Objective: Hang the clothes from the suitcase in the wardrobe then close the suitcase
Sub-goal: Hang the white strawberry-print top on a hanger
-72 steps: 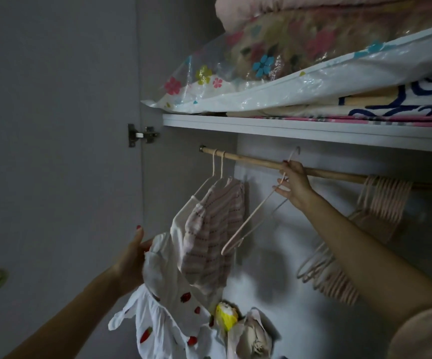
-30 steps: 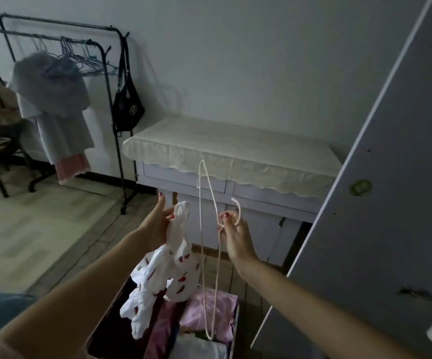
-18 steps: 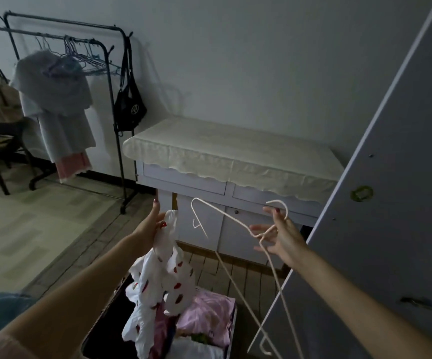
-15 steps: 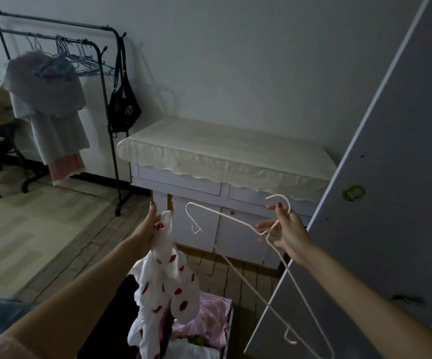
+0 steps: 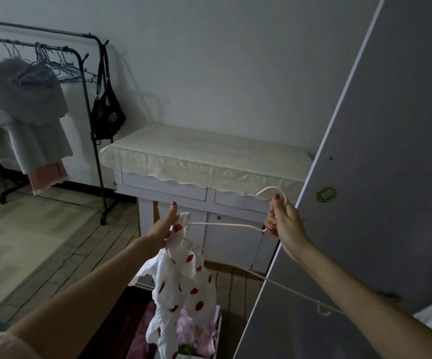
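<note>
Head view: I am holding a pale pink hanger (image 5: 225, 225) between my two hands, in front of the cloth-covered cabinet (image 5: 204, 161) and just left of the open wardrobe door (image 5: 365, 203). My right hand (image 5: 284, 224) is gripping the hanger at the neck, fingers curled round the wire just below the hook, which is arching up toward the cabinet. My left hand (image 5: 164, 229) is pinching the top of a white strawberry-print garment (image 5: 181, 283), thumb raised, with the cloth bunched in the fingers. One hanger arm is running nearly level from my right hand across to my left, its tip lying at or inside the garment's top opening; I cannot tell how far in it sits. The other arm is slanting down past the door edge, away from the garment. The garment is hanging straight down from my left hand over the open suitcase (image 5: 142, 332), where pink clothes (image 5: 196, 330) are lying. The coming move, as I judge it, is turning on that level arm: my left hand, the nearer one, is placed to draw the shoulder along it.
</note>
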